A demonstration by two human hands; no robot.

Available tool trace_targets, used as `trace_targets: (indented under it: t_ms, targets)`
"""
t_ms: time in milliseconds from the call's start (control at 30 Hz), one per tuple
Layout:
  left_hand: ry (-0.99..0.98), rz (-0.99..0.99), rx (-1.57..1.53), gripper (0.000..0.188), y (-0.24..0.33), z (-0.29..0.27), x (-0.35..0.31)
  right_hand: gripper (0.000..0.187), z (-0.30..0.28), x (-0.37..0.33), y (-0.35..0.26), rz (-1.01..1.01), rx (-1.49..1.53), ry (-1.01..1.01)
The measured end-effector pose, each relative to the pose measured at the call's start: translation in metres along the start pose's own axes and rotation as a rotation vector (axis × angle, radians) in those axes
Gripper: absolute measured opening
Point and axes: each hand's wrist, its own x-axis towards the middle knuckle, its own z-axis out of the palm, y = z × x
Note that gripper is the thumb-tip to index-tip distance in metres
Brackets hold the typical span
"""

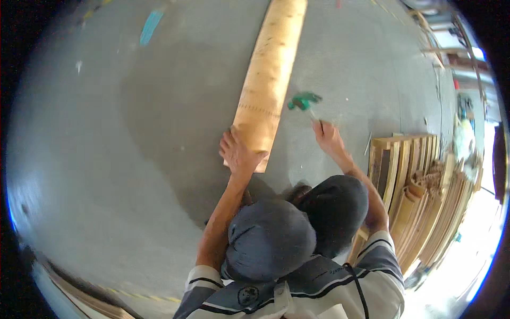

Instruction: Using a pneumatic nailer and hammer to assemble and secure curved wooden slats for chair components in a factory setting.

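Note:
A long, pale wooden board point(271, 58) extends away from me across the grey floor, tilted slightly to the right at its far end. Across it, near my end, runs a row of small dark marks. My left hand point(243, 155) grips this near end, with its fingers over the left edge and the thumb toward the right edge. To the right of the board, my right hand point(329, 137) is closed round the handle of a hammer point(305, 100). The hammer's green head is slightly blurred and is held apart from the board. My knees point(270, 239) are bent just below the board.
Stacked wooden frames point(404, 141) and lengths of timber point(451, 212) stand close by on the right. A strip of blue tape point(151, 27) marks the floor at the far left. Shelving point(441, 40) and clutter line the far right. Boards point(85, 292) lie at the lower left.

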Motion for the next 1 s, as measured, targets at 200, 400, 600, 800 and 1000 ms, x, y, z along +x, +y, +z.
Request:
trace_targets:
  t_ms: [200, 400, 600, 800, 1000]
  targets:
    - [-0.231, -0.023, -0.209, 0.098, -0.021, -0.007, 0.037, 0.047, -0.028, -0.125, 0.070, 0.473, 0.183, 0.097]
    - [-0.185, 0.055, -0.241, 0.066, -0.021, -0.022, 0.034, 0.043, -0.012, -0.215, 0.132, 0.661, 0.313, 0.289]
    - [0.307, 0.407, 0.351, 0.024, -0.014, -0.075, 0.033, 0.039, 0.002, -0.236, 0.168, 0.476, 0.319, 0.362]
    - [0.148, 0.320, 0.363, 0.028, -0.048, -0.041, 0.077, 0.042, 0.023, -0.237, 0.195, 0.455, 0.504, 0.362]
    - [-0.320, -0.161, -0.832, 0.065, 0.010, -0.022, 0.100, 0.043, 0.013, -0.235, 0.201, 0.453, 0.455, 0.314]
